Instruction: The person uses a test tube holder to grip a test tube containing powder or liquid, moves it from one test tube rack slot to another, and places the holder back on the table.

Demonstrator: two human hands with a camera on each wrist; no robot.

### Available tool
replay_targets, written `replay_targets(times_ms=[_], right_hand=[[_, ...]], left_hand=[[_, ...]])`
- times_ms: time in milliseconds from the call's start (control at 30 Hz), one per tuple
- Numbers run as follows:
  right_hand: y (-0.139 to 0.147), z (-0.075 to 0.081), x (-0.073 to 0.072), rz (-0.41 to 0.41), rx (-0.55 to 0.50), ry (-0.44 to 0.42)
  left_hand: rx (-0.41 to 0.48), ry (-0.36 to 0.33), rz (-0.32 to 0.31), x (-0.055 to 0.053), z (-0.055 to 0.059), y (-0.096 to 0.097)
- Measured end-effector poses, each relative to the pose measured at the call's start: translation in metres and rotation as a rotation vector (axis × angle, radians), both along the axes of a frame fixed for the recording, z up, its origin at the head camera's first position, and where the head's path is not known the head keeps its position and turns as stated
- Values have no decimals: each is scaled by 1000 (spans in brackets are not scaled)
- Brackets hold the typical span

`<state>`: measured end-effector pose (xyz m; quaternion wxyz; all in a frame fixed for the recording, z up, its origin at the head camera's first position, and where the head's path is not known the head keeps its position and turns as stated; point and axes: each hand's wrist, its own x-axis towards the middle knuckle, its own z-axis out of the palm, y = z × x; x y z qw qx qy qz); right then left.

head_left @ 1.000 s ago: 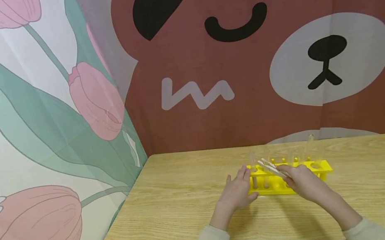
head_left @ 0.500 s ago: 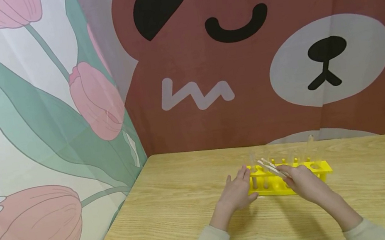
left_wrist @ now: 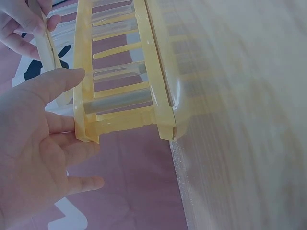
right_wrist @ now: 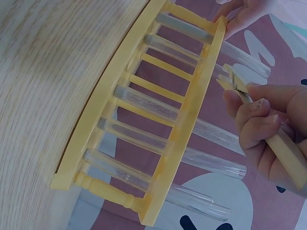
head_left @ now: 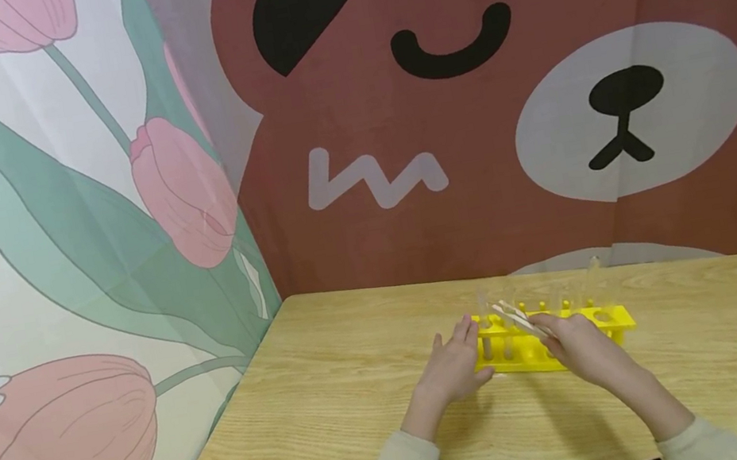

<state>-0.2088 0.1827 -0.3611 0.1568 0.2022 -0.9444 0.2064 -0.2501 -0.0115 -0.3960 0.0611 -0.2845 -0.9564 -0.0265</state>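
Observation:
A yellow test tube rack [head_left: 617, 319] stands on the table with several clear test tubes [right_wrist: 211, 162] in its holes. My left hand [head_left: 450, 370] holds the rack's left end, thumb on the front side and fingers at the end of the top plate. My right hand [head_left: 581, 351] grips a wooden test tube clamp [right_wrist: 287, 151], fingers curled round its handles. The clamp slants up and left over the rack, its tip right at the upper part of the second tube [right_wrist: 172, 50] from the left. Part of the rack's front is hidden behind my right hand.
The wood-grain table [head_left: 314, 432] stretches to both sides of the rack and in front of it. Behind stands a curtain [head_left: 358, 256] with a large brown bear print, and a tulip-print sheet [head_left: 50, 232] hangs at the left.

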Motion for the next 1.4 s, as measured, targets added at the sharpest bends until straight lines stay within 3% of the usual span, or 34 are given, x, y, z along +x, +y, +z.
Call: replay_targets(times_ms=[1400], right_hand=[[1,4,4,8,-27,52]], left_hand=[[6,-24,2,1,0,0]])
